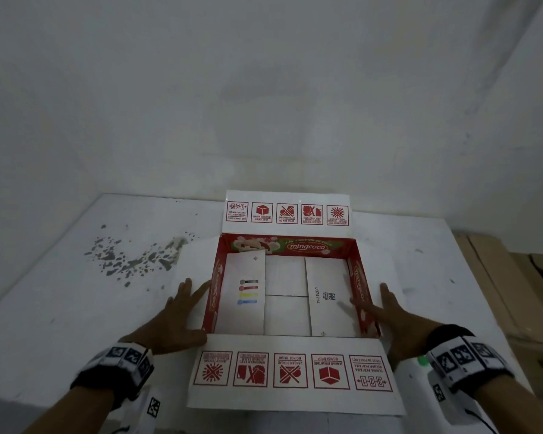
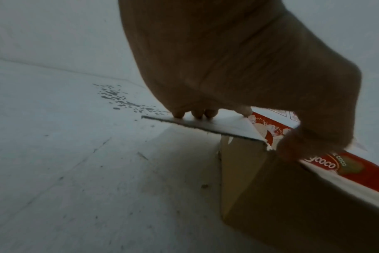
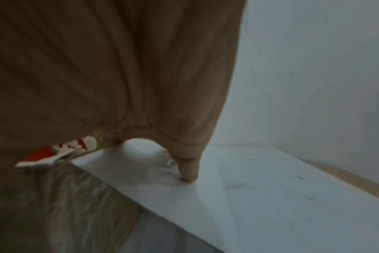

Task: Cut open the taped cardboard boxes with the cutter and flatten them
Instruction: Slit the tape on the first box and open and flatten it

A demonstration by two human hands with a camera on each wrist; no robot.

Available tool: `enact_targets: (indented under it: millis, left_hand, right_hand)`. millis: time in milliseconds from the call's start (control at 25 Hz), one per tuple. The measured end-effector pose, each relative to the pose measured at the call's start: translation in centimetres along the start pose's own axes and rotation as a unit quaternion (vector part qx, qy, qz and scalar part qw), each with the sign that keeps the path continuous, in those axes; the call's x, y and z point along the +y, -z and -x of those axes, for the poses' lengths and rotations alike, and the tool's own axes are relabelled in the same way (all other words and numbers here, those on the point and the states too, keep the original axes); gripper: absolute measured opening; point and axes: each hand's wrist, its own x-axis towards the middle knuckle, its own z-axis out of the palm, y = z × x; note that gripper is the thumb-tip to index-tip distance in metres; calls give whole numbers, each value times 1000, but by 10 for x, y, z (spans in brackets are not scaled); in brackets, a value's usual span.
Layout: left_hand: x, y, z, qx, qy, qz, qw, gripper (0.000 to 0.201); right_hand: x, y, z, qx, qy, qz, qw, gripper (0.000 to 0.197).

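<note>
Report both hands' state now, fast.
Left hand: open, straight fingers pressing the box's left side flap outward.
Right hand: open, fingers spread on the right side flap; holds nothing.

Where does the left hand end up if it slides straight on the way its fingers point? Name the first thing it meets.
The left hand points up the left side flap it presses. Beyond the flap lies bare white tabletop, then probably the wall; depth is unclear.

Bare plain room, likely storeroom or packing spot. Scuffed white painted tabletop (image 1: 60,277) with grey chipped patch (image 1: 132,258) set into corner of blank white walls (image 1: 264,89); light brown wooden boards (image 1: 495,277) stacked far right.
</note>
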Motion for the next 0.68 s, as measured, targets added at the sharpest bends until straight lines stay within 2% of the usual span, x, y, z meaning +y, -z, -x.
enact_targets:
  millis: [80,200,280,360,440,480,600,640,680]
  left_hand:
    - [-2,8,1,-28,-2,-14,1000,117]
    - [-1,16,0,-36,-11,-50,998,129]
    - [-2,24,-1,-3,-34,-72,997,132]
    - [-3,34,-6,81,-69,-45,993,111]
    - [2,49,-10,166,-99,-21,981,83]
    - [8,57,-10,197,-128,-5,972,67]
    - [34,85,-5,271,-226,30,935,23]
    - [41,96,-4,290,-248,31,924,14]
    - [47,106,-5,305,-264,34,914,19]
  right_hand:
    - [0,-4,-3,37,0,3,999,126]
    - [9,-8,2,127,30,-39,991,76]
    - [11,-3,12,204,70,-101,971,52]
    - [7,9,20,300,95,-202,927,43]
    - [2,25,24,380,108,-253,883,65]
    - [-3,34,28,400,122,-254,872,69]
    - [-19,60,36,426,125,-267,855,55]
    - [-23,69,37,443,123,-271,846,55]
    - [-27,78,39,460,123,-276,834,54]
